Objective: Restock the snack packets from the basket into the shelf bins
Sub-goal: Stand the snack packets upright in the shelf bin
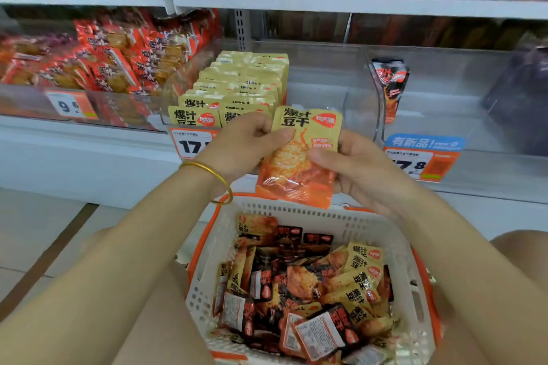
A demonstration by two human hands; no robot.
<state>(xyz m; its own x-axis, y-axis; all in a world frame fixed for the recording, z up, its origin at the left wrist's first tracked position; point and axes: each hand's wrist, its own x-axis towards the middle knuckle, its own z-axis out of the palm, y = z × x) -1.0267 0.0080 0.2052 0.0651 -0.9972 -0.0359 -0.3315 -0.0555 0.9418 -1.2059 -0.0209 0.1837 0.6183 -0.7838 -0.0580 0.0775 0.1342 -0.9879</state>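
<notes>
Between left hand (240,147) and right hand (358,170), yellow 爆汁豆干 packet (296,178).

Bright, even shop light from overhead; only soft shadows fall below the left hand (240,142) and right hand (358,169). The packet (299,157) between the hands is sharp. Shelves (296,3) above and far to either side blur and bow with wide-angle distortion. Faint glare on clear bin walls (366,92) just beyond

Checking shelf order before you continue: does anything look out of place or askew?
One black packet leans tilted against the left wall of its bin, unlike the neat upright rows of yellow packets beside it. Nothing looks spilled or torn.
</notes>
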